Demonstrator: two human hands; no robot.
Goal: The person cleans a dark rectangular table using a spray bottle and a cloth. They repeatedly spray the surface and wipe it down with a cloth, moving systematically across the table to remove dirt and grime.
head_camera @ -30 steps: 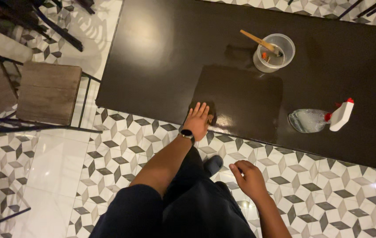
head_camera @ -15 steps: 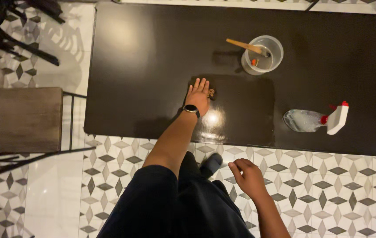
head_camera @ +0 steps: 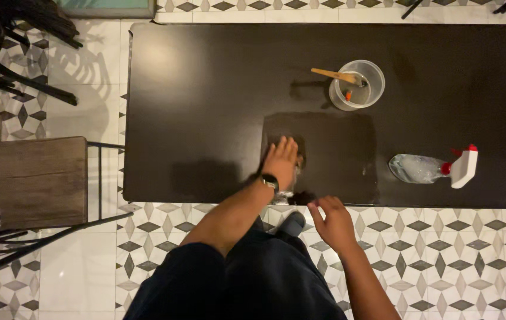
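Fingers of left hand (head_camera: 281, 161) flat on wet dark table (head_camera: 205, 106).

**My left hand slides back toward the near edge**

Half a second ago my left hand (head_camera: 281, 159) lay flat further up the wet patch (head_camera: 324, 151), by its far left corner; a second ago it was at the table (head_camera: 193, 89) edge. Now it has come back toward me and sits partway down the patch, with the cloth (head_camera: 296, 155) under my fingers (head_camera: 285, 145). My right hand (head_camera: 331, 224) has lifted closer to the table edge. My view has shifted, showing more floor beyond the table.
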